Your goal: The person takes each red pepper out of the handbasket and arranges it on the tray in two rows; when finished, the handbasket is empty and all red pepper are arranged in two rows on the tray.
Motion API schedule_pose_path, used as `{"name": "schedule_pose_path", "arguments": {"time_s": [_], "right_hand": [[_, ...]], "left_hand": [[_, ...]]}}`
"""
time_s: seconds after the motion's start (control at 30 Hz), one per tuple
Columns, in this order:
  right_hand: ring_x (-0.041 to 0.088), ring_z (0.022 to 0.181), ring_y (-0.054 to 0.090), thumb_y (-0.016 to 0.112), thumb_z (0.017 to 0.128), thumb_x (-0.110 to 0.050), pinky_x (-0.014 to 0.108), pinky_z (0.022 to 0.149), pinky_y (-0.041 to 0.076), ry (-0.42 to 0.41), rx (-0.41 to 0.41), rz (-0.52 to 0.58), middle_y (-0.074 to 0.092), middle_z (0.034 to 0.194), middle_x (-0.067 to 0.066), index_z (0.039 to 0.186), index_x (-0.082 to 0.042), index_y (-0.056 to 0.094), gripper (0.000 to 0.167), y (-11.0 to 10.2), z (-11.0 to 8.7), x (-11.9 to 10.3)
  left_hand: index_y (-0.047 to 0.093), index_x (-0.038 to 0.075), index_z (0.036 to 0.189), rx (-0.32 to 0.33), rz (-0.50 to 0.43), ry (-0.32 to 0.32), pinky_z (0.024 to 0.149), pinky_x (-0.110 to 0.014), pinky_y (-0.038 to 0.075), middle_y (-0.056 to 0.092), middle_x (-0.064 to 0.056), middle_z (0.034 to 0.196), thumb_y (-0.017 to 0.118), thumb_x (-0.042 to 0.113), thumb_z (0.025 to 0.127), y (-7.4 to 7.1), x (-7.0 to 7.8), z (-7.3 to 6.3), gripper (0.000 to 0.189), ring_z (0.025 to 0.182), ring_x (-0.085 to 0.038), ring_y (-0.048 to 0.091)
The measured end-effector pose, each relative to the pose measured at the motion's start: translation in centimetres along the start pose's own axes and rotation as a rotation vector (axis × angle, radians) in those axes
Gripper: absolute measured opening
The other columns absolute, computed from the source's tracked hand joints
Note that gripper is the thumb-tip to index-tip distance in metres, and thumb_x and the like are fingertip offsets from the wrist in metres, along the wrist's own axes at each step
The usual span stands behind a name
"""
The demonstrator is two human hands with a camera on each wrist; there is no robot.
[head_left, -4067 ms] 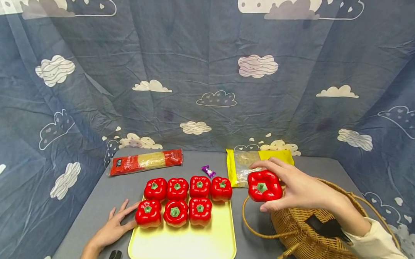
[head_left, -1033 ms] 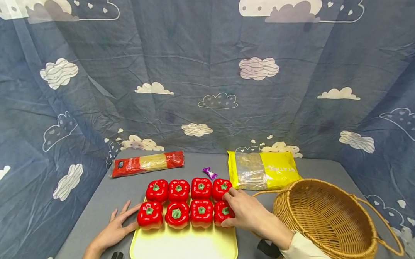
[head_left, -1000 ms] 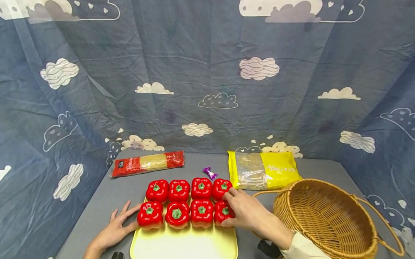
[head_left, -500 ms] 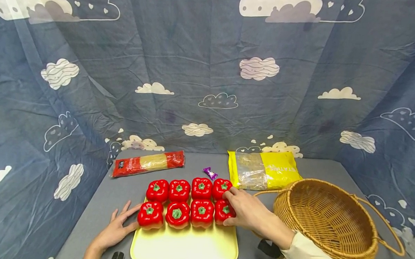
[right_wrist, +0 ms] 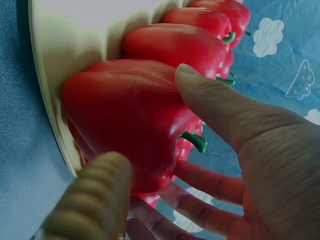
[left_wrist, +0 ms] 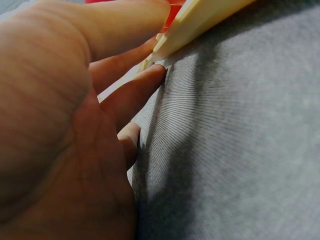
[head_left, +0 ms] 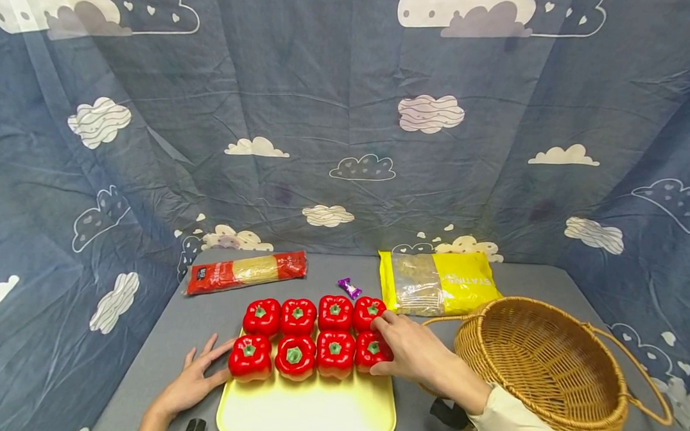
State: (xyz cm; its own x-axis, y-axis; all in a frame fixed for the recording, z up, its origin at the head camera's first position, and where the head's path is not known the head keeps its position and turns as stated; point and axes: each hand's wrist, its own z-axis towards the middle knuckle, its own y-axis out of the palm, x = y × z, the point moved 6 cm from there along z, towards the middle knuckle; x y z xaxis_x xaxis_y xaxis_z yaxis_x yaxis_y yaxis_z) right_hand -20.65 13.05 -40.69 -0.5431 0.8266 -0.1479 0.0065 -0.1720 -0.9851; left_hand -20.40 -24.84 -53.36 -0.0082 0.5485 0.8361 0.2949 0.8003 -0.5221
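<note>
Red bell peppers (head_left: 295, 356) with green stems stand in two rows across the far half of a pale yellow tray (head_left: 307, 413). My right hand (head_left: 413, 351) holds the front row's rightmost pepper (head_left: 370, 353), thumb on the near side and fingers around the far side. In the right wrist view the thumb lies against that pepper (right_wrist: 130, 120), which stands on the tray beside its rim. My left hand (head_left: 190, 382) rests at the tray's left edge with relaxed, spread fingers, near the leftmost front pepper (head_left: 249, 358). In the left wrist view its fingertips are at the tray rim (left_wrist: 185, 30).
A wicker basket (head_left: 552, 372) with looped handles stands right of the tray, close to my right forearm. Behind the tray lie a red noodle packet (head_left: 250, 270), a small purple wrapped candy (head_left: 350, 288) and a yellow and clear bag (head_left: 440, 284).
My right hand has brought the pepper from above the basket to the front row's right end. In the last half second it shifted slightly backward. The left hand stayed put.
</note>
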Motion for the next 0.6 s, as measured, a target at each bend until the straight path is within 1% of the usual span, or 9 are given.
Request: {"name": "schedule_pose_path", "arguments": {"time_s": [0.13,0.27,0.37,0.43,0.5,0.53,0.6], "right_hand": [[0.024,0.085,0.065,0.088,0.071,-0.051,0.041,0.065,0.057,-0.006,-0.002,0.006,0.06,0.102,0.003,0.114,-0.009,0.064,0.065,-0.1,-0.1,0.0],[0.025,0.088,0.066,0.086,0.073,-0.05,0.043,0.069,0.058,-0.013,0.005,0.022,0.063,0.107,0.005,0.118,-0.008,0.064,0.065,-0.8,-0.1,0.3],[0.02,0.084,0.063,0.086,0.075,-0.049,0.038,0.067,0.057,-0.014,0.008,0.046,0.063,0.107,0.005,0.119,-0.007,0.064,0.064,-1.5,-0.3,0.4],[0.016,0.082,0.061,0.084,0.077,-0.047,0.034,0.065,0.055,-0.024,0.016,0.074,0.063,0.106,0.004,0.119,-0.008,0.064,0.061,-2.1,-0.6,0.3],[0.012,0.079,0.058,0.083,0.079,-0.047,0.03,0.063,0.052,-0.03,0.033,0.109,0.062,0.106,0.001,0.12,-0.011,0.064,0.058,-2.8,-1.2,0.3],[0.013,0.081,0.06,0.082,0.08,-0.047,0.03,0.064,0.054,-0.036,0.053,0.124,0.062,0.108,0.0,0.12,-0.012,0.064,0.056,-3.3,-1.6,0.4],[0.015,0.089,0.065,0.08,0.082,-0.047,0.033,0.072,0.057,-0.027,0.098,0.147,0.064,0.114,0.0,0.123,-0.015,0.064,0.054,-4.3,-2.7,0.7]], "left_hand": [[0.049,0.007,0.148,-0.003,-0.002,-0.001,0.113,-0.07,-0.017,0.038,-0.023,0.158,0.07,0.027,0.094,0.1,0.0,0.0,0.062,0.153,-0.048,-0.005],[0.048,0.008,0.149,-0.005,-0.002,-0.004,0.113,-0.07,-0.018,0.035,-0.023,0.159,0.069,0.029,0.095,0.1,0.1,0.3,0.062,0.153,-0.047,-0.005],[0.048,0.01,0.15,0.006,-0.017,-0.026,0.115,-0.068,-0.017,0.03,-0.023,0.161,0.069,0.032,0.095,-0.1,0.0,0.4,0.063,0.154,-0.045,-0.003],[0.046,0.012,0.151,0.018,-0.025,-0.049,0.117,-0.068,-0.014,0.027,-0.024,0.162,0.068,0.034,0.096,-0.4,-0.1,0.2,0.063,0.154,-0.044,0.0],[0.045,0.012,0.152,0.036,-0.043,-0.073,0.12,-0.067,-0.006,0.028,-0.023,0.162,0.066,0.036,0.097,-0.9,-0.1,-0.3,0.064,0.154,-0.044,0.007],[0.044,0.011,0.152,0.045,-0.048,-0.073,0.121,-0.066,0.0,0.029,-0.023,0.162,0.065,0.035,0.098,-1.3,0.0,-0.6,0.063,0.153,-0.044,0.011],[0.042,0.008,0.153,0.071,-0.036,-0.052,0.121,-0.067,0.011,0.033,-0.023,0.16,0.061,0.031,0.1,-2.1,0.4,-1.3,0.06,0.152,-0.045,0.018]]}}
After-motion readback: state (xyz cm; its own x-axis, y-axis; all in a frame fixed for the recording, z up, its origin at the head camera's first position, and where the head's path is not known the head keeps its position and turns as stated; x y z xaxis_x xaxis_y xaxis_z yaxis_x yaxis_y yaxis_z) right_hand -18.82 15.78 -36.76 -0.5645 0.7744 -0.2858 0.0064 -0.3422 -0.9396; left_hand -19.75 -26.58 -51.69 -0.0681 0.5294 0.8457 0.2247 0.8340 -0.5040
